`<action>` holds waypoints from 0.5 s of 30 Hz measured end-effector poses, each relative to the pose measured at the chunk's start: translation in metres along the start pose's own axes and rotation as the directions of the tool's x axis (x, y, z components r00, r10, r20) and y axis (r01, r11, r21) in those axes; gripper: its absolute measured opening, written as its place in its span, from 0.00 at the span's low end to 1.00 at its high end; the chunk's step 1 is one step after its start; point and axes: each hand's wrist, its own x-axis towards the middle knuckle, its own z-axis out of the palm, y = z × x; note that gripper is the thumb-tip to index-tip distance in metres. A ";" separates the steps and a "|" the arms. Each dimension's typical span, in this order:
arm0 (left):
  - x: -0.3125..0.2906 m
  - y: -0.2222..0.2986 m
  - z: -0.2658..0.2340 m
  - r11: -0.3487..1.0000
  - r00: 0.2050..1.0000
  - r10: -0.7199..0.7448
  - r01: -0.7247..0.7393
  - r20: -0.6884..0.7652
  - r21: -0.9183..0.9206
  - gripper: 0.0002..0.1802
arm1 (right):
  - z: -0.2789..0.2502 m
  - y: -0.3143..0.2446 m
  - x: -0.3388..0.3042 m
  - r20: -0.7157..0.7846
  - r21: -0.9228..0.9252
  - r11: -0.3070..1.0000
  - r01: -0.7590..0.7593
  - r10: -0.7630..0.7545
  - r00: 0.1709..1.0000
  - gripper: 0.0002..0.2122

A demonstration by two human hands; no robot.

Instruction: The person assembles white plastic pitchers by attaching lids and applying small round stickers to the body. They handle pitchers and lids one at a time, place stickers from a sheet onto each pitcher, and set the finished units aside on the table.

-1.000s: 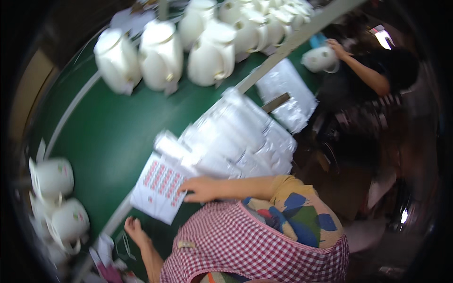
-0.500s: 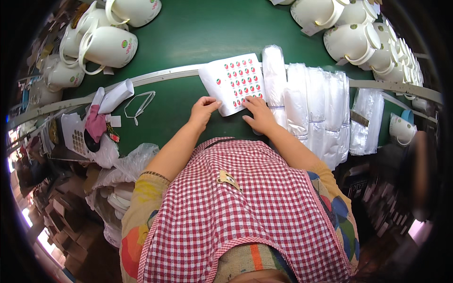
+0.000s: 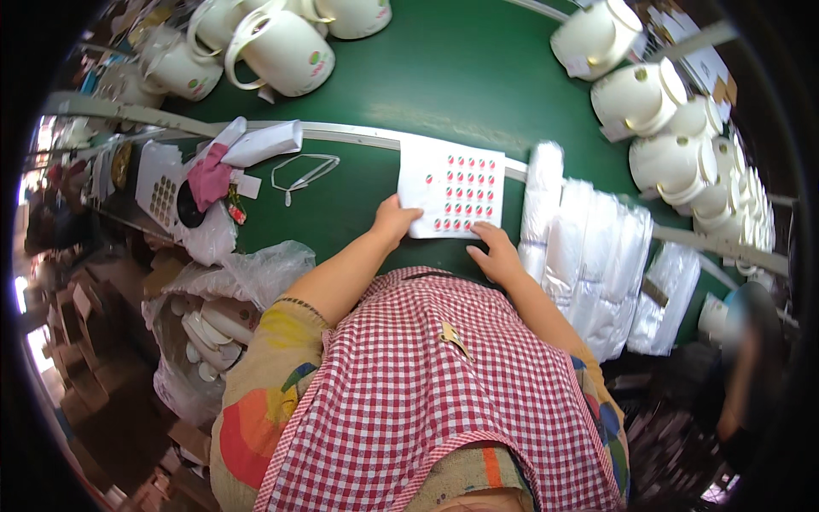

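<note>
Pinching the near-left corner of the white sticker sheet (image 3: 422, 200), our left hand (image 3: 395, 224) has its thumb laid on top, while its other fingers are partly hidden behind the edge. Our right hand (image 3: 497, 256) rests its fingertips on the near-right corner, thumb spread apart from them, so that hand is open rather than clasped. The sheet lies between and just beyond both sets of fingers, its far edge reaching over the pale metal strip (image 3: 358, 134).

Ahead of our fingers, past that strip, we have a broad stretch of green tabletop (image 3: 461, 94), bounded by white pitchers (image 3: 290, 60) to the far left and more pitchers (image 3: 638, 96) to the far right. Between our fingers and our checked apron (image 3: 444, 375) only a narrow green band shows.

Room is tighter to the right, where the stack of clear plastic bags (image 3: 589, 247) begins just beside our right fingers. Leftward, we have a green gap before the looped white cord (image 3: 287, 200); beyond it lie a rolled white paper (image 3: 269, 143) and a pink cloth (image 3: 209, 175).
</note>
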 end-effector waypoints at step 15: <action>-0.014 0.136 -0.276 0.705 0.593 0.679 -0.692 -0.433 0.156 0.15 | -0.040 -0.068 0.050 0.130 0.121 0.967 -0.224 0.208 0.969 0.16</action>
